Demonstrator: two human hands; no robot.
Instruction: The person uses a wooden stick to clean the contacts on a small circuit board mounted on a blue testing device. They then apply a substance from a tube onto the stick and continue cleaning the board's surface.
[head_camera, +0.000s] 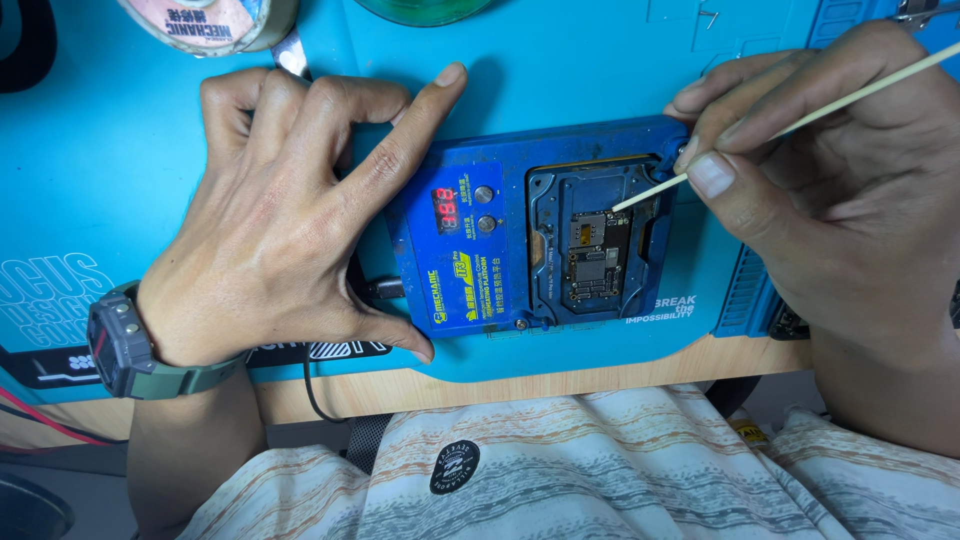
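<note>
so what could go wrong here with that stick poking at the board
The thin wooden stick in the right hand has its tip right at the edge of the small circuit board; a slip could scrape its tiny parts. The stick is slender and may snap under pressure. The left hand only braces the blue heating platform at its side, so the platform could shift on the blue mat.

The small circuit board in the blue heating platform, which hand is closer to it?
Right. The right hand sits just beside the circuit board, pointing a thin wooden stick at it; the left hand rests at the platform's far end.
</note>
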